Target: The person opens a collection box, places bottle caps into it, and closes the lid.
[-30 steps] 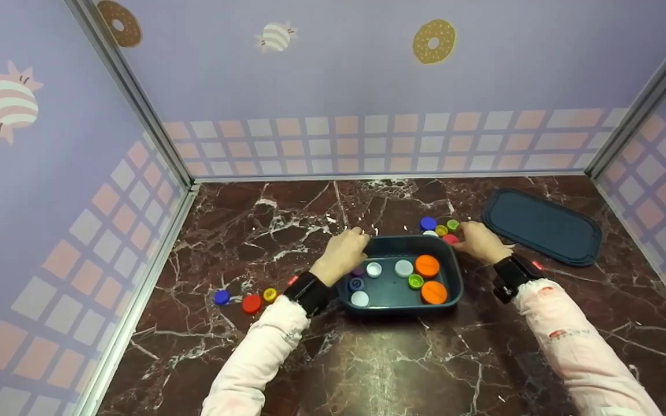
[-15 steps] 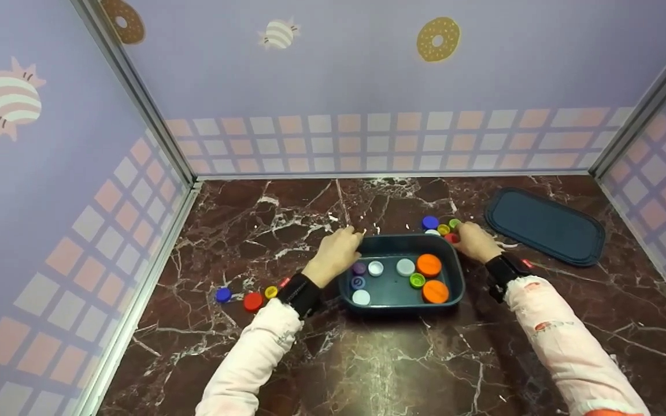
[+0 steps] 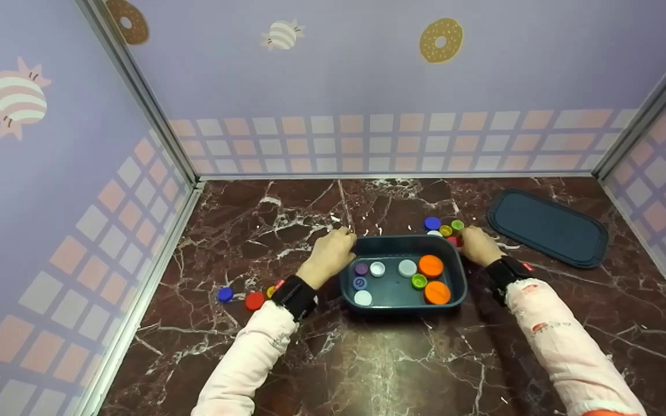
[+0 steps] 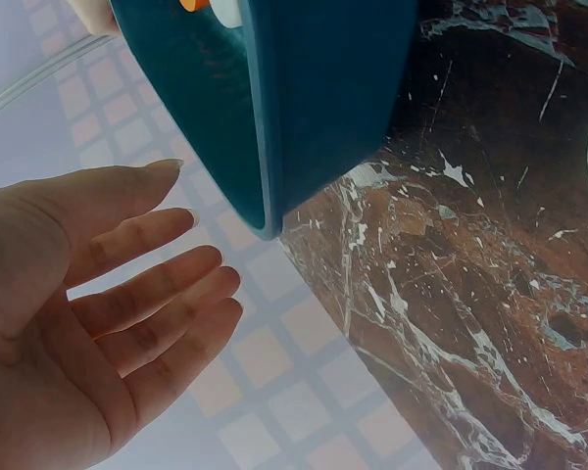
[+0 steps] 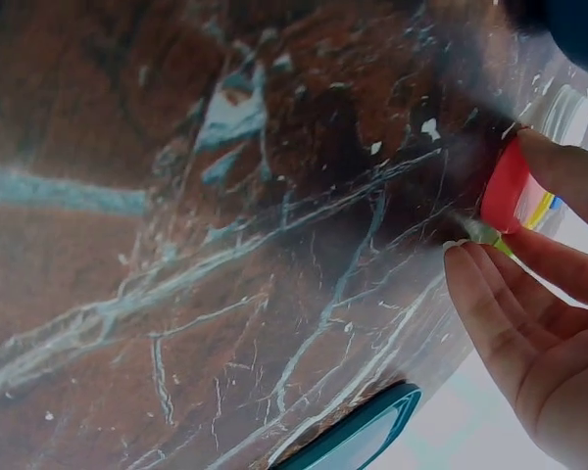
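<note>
A dark blue-green box (image 3: 393, 307) holds several bottle caps, among them two orange caps (image 3: 430, 266), a green cap (image 3: 419, 281) and purple caps (image 3: 361, 269). Just off its left end is my left hand (image 3: 328, 254); in the left wrist view its fingers are relaxed, apart from the rim and holding nothing. My right hand (image 3: 479, 247) is beyond the box's right end. Its thumb and index finger pinch a red bottle cap (image 5: 507, 186) at the table surface. Around that cap lie a blue cap (image 3: 432, 223), a yellow cap (image 3: 446, 230), a green cap (image 3: 457, 226) and a partly hidden white cap.
The box's matching flat lid (image 3: 548, 228) lies at the back right. Left of the box are a blue cap (image 3: 225, 294), a red cap (image 3: 255, 300) and a yellow cap partly covered by the left wrist strap. Patterned panels (image 3: 391, 86) enclose the marble table (image 3: 263, 219).
My left hand has drawn left from the box's rim, uncovering the purple caps inside. The right hand stays by the red cap with only slight movement.
</note>
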{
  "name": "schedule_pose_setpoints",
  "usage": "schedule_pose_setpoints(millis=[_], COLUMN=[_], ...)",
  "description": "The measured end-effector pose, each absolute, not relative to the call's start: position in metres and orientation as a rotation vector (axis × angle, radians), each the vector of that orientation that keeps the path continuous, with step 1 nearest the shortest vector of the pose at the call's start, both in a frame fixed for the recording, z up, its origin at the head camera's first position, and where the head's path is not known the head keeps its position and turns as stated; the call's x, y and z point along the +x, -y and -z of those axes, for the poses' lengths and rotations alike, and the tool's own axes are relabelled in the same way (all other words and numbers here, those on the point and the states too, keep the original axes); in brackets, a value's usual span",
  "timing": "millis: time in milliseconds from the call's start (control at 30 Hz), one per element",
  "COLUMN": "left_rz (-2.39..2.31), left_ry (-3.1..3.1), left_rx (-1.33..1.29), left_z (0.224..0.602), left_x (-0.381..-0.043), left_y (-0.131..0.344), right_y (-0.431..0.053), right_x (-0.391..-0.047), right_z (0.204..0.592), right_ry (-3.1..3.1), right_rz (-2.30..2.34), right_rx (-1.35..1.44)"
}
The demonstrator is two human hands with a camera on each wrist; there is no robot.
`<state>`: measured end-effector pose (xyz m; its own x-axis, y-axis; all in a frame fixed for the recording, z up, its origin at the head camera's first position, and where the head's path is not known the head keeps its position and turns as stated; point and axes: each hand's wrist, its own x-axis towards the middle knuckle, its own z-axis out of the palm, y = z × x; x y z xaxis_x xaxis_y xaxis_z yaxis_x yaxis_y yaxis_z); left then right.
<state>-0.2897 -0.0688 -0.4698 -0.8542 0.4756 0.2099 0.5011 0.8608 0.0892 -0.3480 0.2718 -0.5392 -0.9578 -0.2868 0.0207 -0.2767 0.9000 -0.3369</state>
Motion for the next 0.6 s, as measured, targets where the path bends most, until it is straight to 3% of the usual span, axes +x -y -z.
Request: schedule_pose_setpoints(millis=[600], left_rz=[0.216], left_ry=[2.871], left_rx=[-0.716], left_z=[0.472], left_x=[-0.289], left_y=[0.082], right_y=[-0.273], right_x=[-0.346], right_z=[0.535], right_ry=[-3.034], right_rz=[0.531], right_rx=[-0.605])
